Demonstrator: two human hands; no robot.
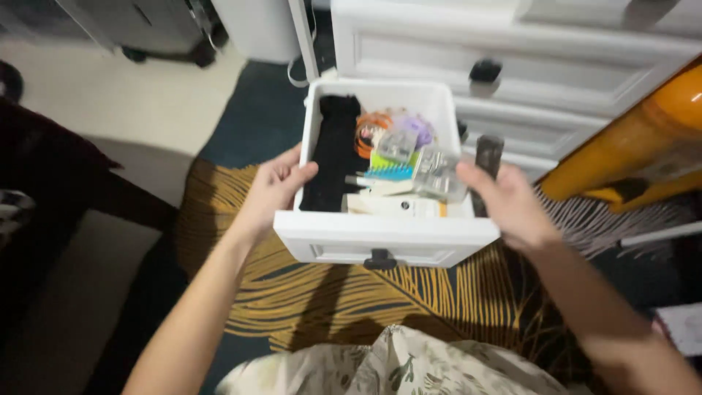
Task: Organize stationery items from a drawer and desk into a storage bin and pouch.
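A white drawer (344, 234) with a dark front knob (379, 258) is out of its chest and held up over the rug. My left hand (274, 189) grips its left wall, thumb over the rim. My right hand (508, 203) holds its right side, fingers curled along the wall. Inside lie a black folded cloth (333, 157), an orange coiled cord (368, 129), a purple item (418, 129), clear plastic boxes (436, 174), a blue-and-green comb-like piece (389, 170) and a white tube (395, 206).
A white chest of drawers (556, 66) with a dark knob (485, 70) stands behind. An orange object (643, 139) leans at the right. A dark rug with yellow leaf pattern (329, 292) covers the floor. Dark furniture (44, 175) sits at the left.
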